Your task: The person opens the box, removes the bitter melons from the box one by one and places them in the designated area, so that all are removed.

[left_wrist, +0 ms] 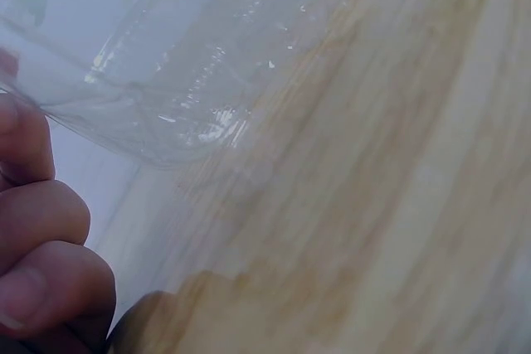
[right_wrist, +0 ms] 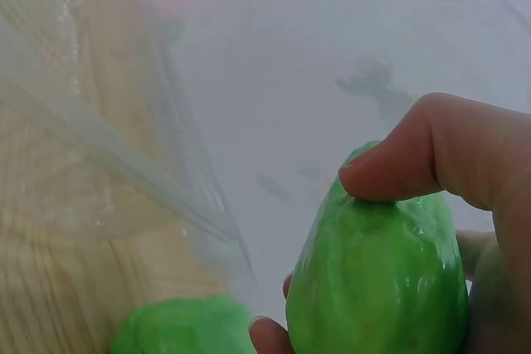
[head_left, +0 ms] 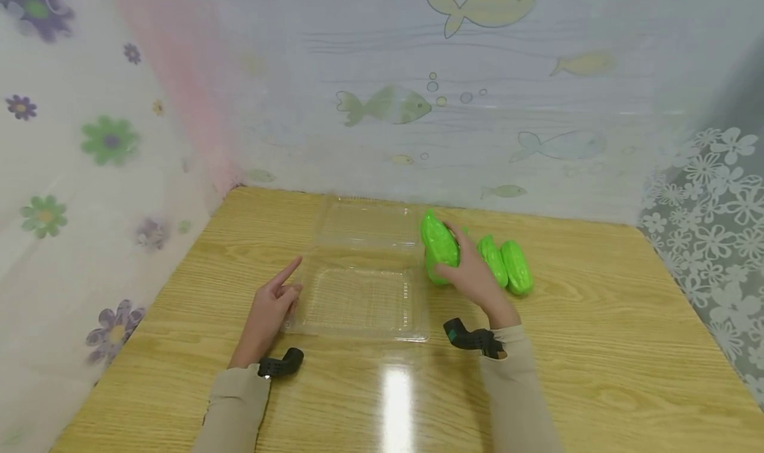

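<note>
My right hand (head_left: 474, 277) grips a glossy, lumpy, bright green gourd (head_left: 440, 244) with a pointed tip, at the right side of an opened clear plastic clamshell box (head_left: 358, 333). In the right wrist view the thumb (right_wrist: 394, 180) presses its top and fingers wrap beneath. Another green piece (right_wrist: 182, 325) shows at lower left there. My left hand (head_left: 271, 310) is at the box's left edge, index finger straight toward the hinge, other fingers bent. The left wrist view shows its bent fingers (left_wrist: 50, 213) right by the clear plastic wall (left_wrist: 182, 122).
To the right of my right hand, more green gourds (head_left: 516, 267) lie side by side on the wooden table (head_left: 585, 347). The box's raised lid (head_left: 370, 221) leans toward the printed fish curtain (head_left: 382, 148) behind. A flowered curtain (head_left: 107, 207) borders the left side.
</note>
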### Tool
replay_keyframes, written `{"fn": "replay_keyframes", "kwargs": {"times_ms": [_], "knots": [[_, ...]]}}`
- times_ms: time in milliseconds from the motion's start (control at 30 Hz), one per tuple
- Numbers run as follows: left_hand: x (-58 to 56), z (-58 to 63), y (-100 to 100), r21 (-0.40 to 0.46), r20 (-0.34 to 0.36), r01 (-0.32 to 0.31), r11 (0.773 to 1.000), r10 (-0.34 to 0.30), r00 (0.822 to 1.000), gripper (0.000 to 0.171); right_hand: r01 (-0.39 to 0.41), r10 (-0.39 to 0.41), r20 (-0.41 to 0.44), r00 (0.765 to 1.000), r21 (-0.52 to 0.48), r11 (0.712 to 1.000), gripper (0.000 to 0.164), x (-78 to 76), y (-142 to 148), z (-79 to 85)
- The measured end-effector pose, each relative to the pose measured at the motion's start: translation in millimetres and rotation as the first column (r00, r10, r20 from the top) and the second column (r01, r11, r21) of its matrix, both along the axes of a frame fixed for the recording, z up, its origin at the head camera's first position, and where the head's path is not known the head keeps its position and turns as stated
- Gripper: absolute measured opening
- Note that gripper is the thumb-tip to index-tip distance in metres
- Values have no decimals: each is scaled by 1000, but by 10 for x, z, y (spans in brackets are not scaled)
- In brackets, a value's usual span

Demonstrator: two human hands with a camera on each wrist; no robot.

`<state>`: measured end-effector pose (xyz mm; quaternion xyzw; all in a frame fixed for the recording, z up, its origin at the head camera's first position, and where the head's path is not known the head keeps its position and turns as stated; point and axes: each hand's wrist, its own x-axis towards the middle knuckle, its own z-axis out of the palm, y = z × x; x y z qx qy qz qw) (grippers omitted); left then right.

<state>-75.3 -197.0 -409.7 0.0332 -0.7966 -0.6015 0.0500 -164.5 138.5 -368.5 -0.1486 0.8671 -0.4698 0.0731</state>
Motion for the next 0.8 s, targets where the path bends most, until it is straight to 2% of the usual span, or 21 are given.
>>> {"fn": "replay_keyframes", "kwargs": {"times_ms": [267,467,800], "knots": [[7,12,3,-8,-4,3,1000,-3,1000,47,72,-70,25,997,-72,995,80,-52,216,-19],[16,7,-1,-1,4,2,1000,-2,1000,47,141,-138,48,989,-60,988,78,-70,360,-51],[5,3,-14,4,-7,20,1000,-20,1000,48,297,-293,53,955,-92,951,70,-71,557,-78]]}}
